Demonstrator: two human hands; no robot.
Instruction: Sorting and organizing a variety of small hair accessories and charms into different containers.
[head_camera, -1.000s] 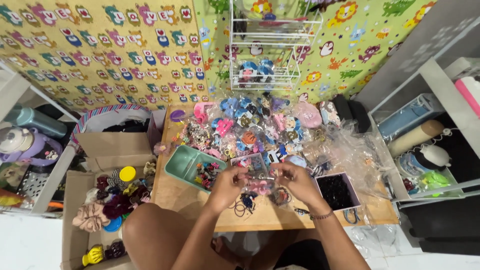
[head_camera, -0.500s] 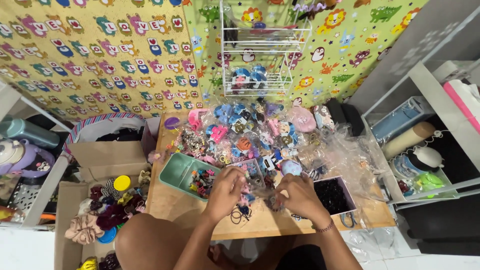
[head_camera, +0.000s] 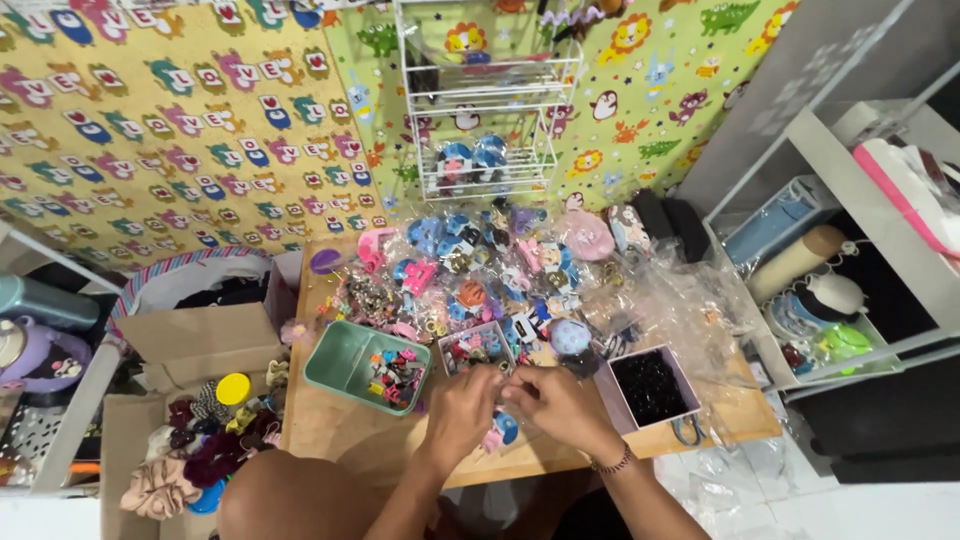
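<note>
Here your worktop (head_camera: 340, 440) carries a heap of bagged hair accessories (head_camera: 490, 270), a green tray (head_camera: 345, 360) and a pink box (head_camera: 650, 385) of dark bands. Your left hand (head_camera: 460, 410) and right hand (head_camera: 560, 405) meet at the near edge, both grips pinched on a small pink-and-blue piece (head_camera: 497, 437). Judging by the unsorted heap, most remains.

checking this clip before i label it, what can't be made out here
- Head view: what the left hand and right hand pinch is hidden by their own fingers.
- Contents of the green tray: too small to tell.
- Cardboard box: cut off by the bottom edge.
</note>
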